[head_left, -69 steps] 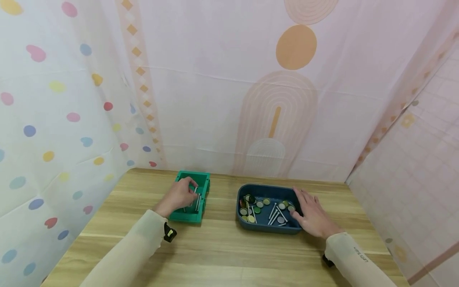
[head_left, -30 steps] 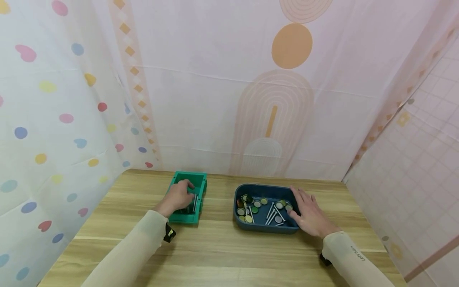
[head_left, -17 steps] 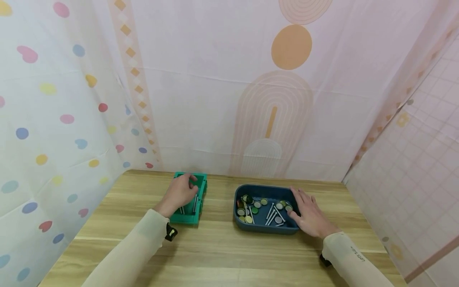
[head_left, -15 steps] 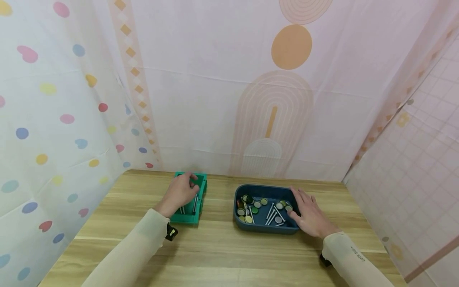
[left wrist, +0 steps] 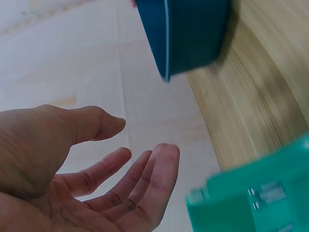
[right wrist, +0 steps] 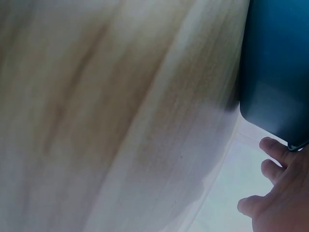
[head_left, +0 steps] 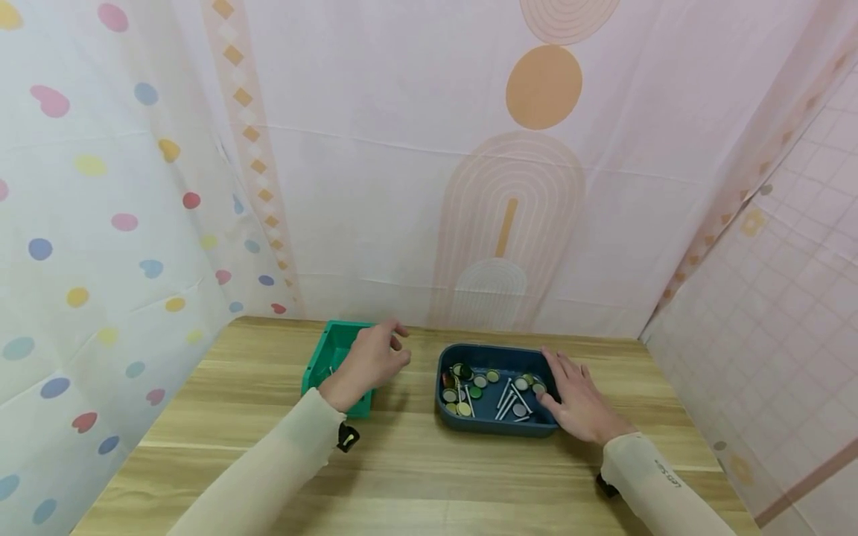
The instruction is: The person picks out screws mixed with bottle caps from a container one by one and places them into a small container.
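My left hand hangs in the air over the right side of the green bin, towards the gap before the blue tray. In the left wrist view its fingers are loosely bent, thumb apart, with nothing between them. One screw tip shows inside the bin; my hand and wrist hide the rest. My right hand rests at the right end of the blue tray, fingers extended along the rim. Metal bottle caps and several long silver screws lie mixed in this tray.
Both containers stand on a wood-grain table, a hand's width or so apart. Behind the table's far edge hangs a patterned cloth, with more cloth at both sides.
My left hand dipped into the green bin, then rose and moved right, away from its middle, fingers holding nothing now. My right hand has stayed at the blue tray.
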The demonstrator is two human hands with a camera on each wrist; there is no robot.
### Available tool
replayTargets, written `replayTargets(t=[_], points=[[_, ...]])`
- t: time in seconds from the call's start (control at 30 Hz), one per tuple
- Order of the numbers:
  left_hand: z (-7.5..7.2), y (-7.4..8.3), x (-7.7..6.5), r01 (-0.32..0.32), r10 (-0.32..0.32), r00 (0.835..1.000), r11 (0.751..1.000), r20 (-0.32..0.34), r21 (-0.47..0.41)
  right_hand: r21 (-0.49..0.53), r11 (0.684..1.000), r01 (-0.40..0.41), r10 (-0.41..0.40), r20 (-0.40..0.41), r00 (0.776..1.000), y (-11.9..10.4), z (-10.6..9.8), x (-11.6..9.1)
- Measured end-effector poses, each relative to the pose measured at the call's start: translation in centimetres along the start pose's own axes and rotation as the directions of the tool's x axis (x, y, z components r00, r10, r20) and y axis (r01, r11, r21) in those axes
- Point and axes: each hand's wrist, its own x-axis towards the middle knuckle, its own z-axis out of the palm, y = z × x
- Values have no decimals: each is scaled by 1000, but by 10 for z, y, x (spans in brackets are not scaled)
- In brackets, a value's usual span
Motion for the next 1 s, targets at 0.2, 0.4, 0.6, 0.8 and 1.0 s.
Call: replayTargets(t=[0.2, 0.4, 0.6, 0.8, 1.0], points=[[17, 25, 5, -25, 25, 998, 1000, 56, -5, 7, 1000, 5, -5, -3, 1000, -4, 1, 1], [33, 46, 9, -45, 45, 989, 999, 144, -3, 4, 1000, 12, -12, -9, 1000, -8, 4, 3], [45, 66, 15, -63, 64, 973, 998, 221, -13, 1, 1000, 8, -8, -4, 1000, -9, 5, 4], [62, 88, 22, -58, 57, 956, 998, 287, -7, 9, 1000, 9, -8, -8, 1000, -7, 3, 1], [100, 89, 49, -52, 49, 930, 999, 363, -3, 15, 1000, 10, -10, -4, 1000, -5, 1, -2]])
